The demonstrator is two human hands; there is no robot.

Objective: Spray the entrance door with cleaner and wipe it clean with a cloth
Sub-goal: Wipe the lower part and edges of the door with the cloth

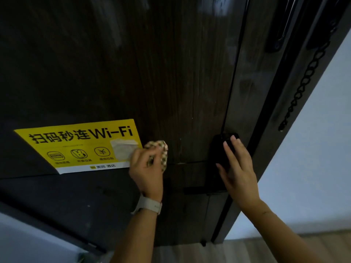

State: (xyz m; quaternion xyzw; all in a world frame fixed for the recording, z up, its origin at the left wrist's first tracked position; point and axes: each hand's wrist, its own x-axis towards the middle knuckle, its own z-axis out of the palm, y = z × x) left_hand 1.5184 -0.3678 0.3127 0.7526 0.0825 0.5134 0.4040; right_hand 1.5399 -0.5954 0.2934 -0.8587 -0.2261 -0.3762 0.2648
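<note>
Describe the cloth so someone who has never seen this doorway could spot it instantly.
Start at the dark wooden door and find the yellow Wi-Fi sticker on its lower left. Just off the sticker's right edge, the left hand, with a white watch at its wrist, grips the cloth against the wood. It is the only checkered beige-and-brown thing there.

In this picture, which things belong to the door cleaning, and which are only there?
Belong to the job:
- door
- checked cloth, held by the left hand
- right hand, resting on the lock body

Only there:
- yellow Wi-Fi sticker
- door chain
- watch
- wall
</note>
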